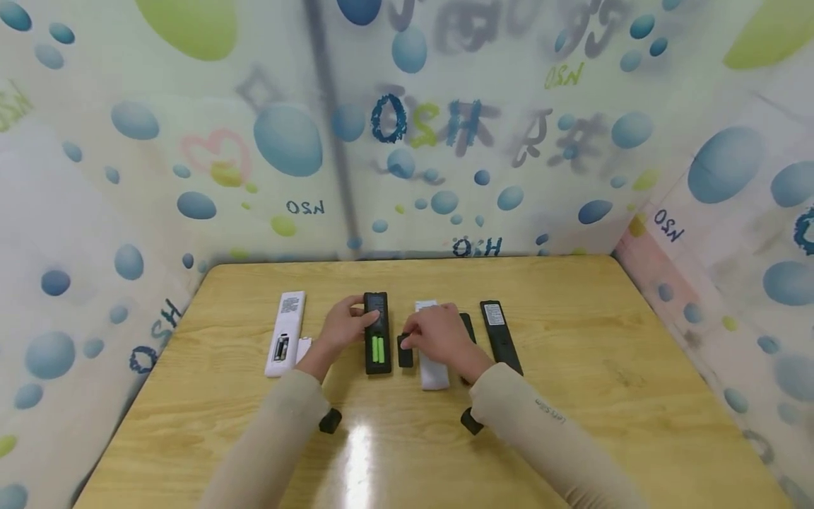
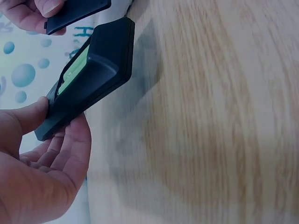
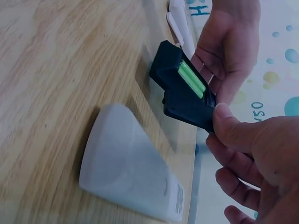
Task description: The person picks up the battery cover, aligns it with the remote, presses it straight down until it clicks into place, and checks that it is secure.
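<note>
My left hand (image 1: 344, 324) grips a black remote control (image 1: 377, 311) by its far half, thumb on the back face and fingers beneath. Its battery compartment lies uncovered, with two green batteries (image 1: 378, 349) side by side inside. Just to the right, my right hand (image 1: 439, 332) pinches a black battery cover (image 1: 405, 353) between thumb and fingers. In the right wrist view the cover (image 3: 189, 109) overlaps the remote's near side; in the left wrist view the cover (image 2: 77, 13) is apart from the remote (image 2: 105, 56). Below the right hand lies a white remote (image 1: 434, 376), back up.
At the left a white remote (image 1: 289, 318) lies with its compartment uncovered, a white cover (image 1: 304, 347) beside it. Farther right are a black remote (image 1: 502, 339) and another dark one (image 1: 467, 325), partly hidden by the right hand. A patterned wall (image 1: 407, 205) stands behind the wooden table (image 1: 572, 304).
</note>
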Tool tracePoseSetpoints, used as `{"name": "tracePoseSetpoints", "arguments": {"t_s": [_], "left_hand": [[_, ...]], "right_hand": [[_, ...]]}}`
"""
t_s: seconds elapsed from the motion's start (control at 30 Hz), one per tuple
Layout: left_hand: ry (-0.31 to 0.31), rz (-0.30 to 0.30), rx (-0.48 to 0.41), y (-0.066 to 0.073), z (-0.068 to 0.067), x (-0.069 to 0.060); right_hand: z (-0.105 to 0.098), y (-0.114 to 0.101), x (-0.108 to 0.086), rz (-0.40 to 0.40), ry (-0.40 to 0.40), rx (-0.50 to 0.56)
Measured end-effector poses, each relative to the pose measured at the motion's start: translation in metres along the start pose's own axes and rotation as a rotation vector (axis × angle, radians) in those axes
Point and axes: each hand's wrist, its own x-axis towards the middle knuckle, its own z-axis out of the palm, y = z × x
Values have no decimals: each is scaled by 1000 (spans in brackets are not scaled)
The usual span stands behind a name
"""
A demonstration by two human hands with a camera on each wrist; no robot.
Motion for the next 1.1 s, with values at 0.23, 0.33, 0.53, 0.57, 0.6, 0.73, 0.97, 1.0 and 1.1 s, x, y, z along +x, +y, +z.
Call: {"name": "tracePoseSetpoints", "arguments": {"t_s": [0.23,0.33,0.53,0.57,0.6,0.73,0.97,1.0,1.1], "left_hand": [[-15,26,-46,0,7,2],[-20,35,-42,-1,10,2],[-47,55,-40,-2,14,4],[-54,59,-41,-2,15,4],[-58,61,-42,-2,16,4],[-74,72,-48,-3,17,5],[-84,81,-52,-2,18,4],[-88,83,-52,-2,18,4],[-94,79,-54,0,19,4]], "right_hand": [[-4,9,-3,7,6,2],[-2,13,-3,11,16,-10],[-3,17,-5,16,18,-4],[-4,17,-5,16,18,-5],[-4,18,-5,16,19,-9],[-4,18,-6,17,26,-6],[-2,12,-6,1,42,31],[-2,11,-6,-3,42,38],[0,5,-5,-20,49,37]]}}
